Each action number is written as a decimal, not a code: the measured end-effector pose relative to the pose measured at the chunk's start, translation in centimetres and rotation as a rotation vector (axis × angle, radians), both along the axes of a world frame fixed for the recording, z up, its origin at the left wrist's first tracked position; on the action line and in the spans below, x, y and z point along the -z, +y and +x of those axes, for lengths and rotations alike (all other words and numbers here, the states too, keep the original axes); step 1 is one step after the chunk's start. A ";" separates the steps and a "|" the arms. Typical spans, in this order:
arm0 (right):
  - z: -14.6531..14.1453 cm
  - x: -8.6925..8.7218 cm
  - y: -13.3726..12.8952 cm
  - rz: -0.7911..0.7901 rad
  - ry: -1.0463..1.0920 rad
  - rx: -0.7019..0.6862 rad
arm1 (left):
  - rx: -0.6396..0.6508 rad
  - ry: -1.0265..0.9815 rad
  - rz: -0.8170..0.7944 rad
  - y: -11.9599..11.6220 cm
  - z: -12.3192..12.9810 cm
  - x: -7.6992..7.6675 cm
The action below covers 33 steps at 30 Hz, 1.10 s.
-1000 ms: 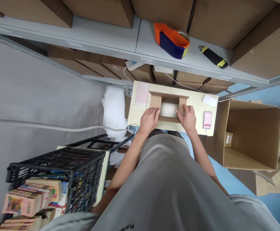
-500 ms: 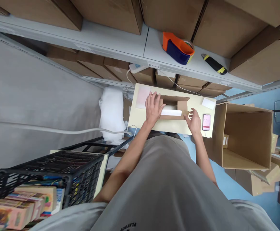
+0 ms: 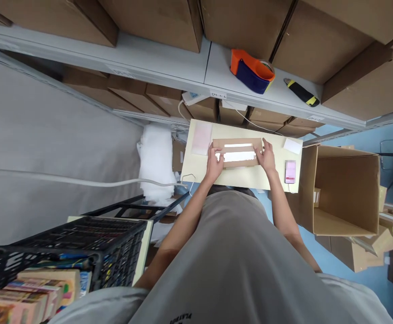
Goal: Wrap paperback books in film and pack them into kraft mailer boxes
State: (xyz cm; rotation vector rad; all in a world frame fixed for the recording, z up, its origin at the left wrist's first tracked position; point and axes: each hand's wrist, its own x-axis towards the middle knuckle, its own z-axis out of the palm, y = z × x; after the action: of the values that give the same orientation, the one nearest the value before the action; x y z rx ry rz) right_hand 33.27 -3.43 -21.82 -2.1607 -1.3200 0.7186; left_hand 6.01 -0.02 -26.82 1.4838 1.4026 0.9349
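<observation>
A small brown cardboard box (image 3: pixel 238 165) lies on the pale yellow table (image 3: pixel 274 180), its top flaps folded in to the middle. White strips show on its upper side. My left hand (image 3: pixel 214 164) is closed round the box's left end, thumb on top. At the right end, my right hand (image 3: pixel 266 156) grips the box with thumb and fingers on the flap and edge. What lies inside is hidden by the flaps.
A phone (image 3: pixel 290 172), a white paper (image 3: pixel 292 145) and a pinkish sheet (image 3: pixel 202 138) lie on the table. Above sit a tape dispenser (image 3: pixel 250 74) and a utility knife (image 3: pixel 301 92) on a shelf. A large open carton (image 3: pixel 346 189) stands right; a black crate (image 3: pixel 71 238) holds books.
The box's open top flaps have been folded down over it. My left hand has moved down to the left end, and my right hand has moved up and left onto the right end.
</observation>
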 end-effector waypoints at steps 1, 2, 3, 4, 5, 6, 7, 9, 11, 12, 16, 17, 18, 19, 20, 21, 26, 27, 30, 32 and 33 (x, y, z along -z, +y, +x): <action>0.0 0.5 0.1 -0.012 0.033 -0.007 | -0.009 -0.010 -0.010 0.4 0.1 0.3; -0.1 1.0 0.0 -0.025 0.060 -0.014 | -0.019 -0.013 -0.012 0.8 0.2 0.5; -0.2 1.2 -0.3 -0.041 0.073 -0.012 | -0.029 -0.012 -0.008 1.0 0.3 0.6; -0.4 1.4 -1.0 -0.057 0.071 -0.003 | -0.035 -0.009 -0.004 1.0 0.3 0.6; -0.6 1.5 -1.8 -0.073 0.061 0.013 | -0.034 -0.005 -0.002 0.9 0.3 0.6; -0.9 1.5 -2.7 -0.089 0.049 0.032 | -0.027 0.000 -0.001 0.7 0.3 0.5; -1.1 1.4 -3.7 -0.102 0.041 0.051 | -0.014 0.004 -0.001 0.3 0.3 0.4; -1.5 1.3 -5.4 -0.110 0.039 0.077 | 0.016 0.007 0.004 -0.5 0.3 0.3; -1.6 1.3 -6.3 -0.090 0.053 0.087 | 0.035 0.001 0.015 -0.8 0.2 0.2; -1.6 1.4 -6.2 -0.076 0.060 0.088 | 0.038 0.000 0.020 -0.7 0.3 0.2; -1.1 1.8 -3.9 -0.069 0.044 0.106 | 0.037 0.024 0.028 1.4 1.0 0.3; -0.9 1.8 -3.2 -0.079 0.035 0.111 | 0.042 0.029 0.033 2.0 1.1 0.4; -0.8 1.8 -2.7 -0.088 0.031 0.114 | 0.048 0.031 0.039 2.5 1.3 0.4; -0.7 1.7 -2.3 -0.092 0.036 0.114 | 0.052 0.031 0.043 2.9 1.4 0.4; -0.6 1.7 -2.2 -0.086 0.055 0.111 | 0.053 0.029 0.045 3.1 1.3 0.4; -0.5 1.6 -2.2 -0.069 0.087 0.106 | 0.050 0.023 0.042 3.2 1.2 0.3; 0.9 1.3 -3.7 0.021 0.397 0.084 | 0.032 -0.074 -0.059 2.8 0.0 0.2; 1.3 1.3 -4.1 0.014 0.470 0.079 | 0.027 -0.115 -0.099 2.8 -0.3 0.4; 2.4 1.6 -4.9 -0.050 0.641 0.057 | -0.045 -0.245 -0.266 2.6 -0.6 1.2; 2.8 2.0 -5.1 -0.105 0.732 0.053 | -0.092 -0.280 -0.409 2.6 -0.7 1.9; 2.8 2.2 -5.0 -0.130 0.772 0.051 | -0.077 -0.294 -0.479 2.6 -0.8 2.1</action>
State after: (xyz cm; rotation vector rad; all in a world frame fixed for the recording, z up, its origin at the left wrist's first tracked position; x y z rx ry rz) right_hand 36.11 -8.46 -24.02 -1.6989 -0.8129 1.4544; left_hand 5.19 2.54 -28.97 0.9030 1.3525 0.7577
